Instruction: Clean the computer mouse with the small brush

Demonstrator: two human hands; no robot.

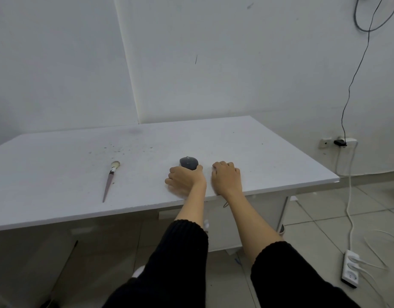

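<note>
A dark grey computer mouse (189,162) sits on the white table (258,152), near its front edge. My left hand (184,179) lies just behind the mouse, thumb and fingers around its near end. My right hand (226,177) rests palm down on the table right of the mouse, fingers bent, with nothing in it. The small brush (110,178) lies well to the left on the table, its pale bristles pointing away from me and its thin brown handle toward the front edge. Neither hand touches it.
Dark specks dot the tabletop behind the brush. The table's right corner ends close to my right hand. On the tiled floor at the right lies a white power strip (351,268) with cables. White walls stand behind the table.
</note>
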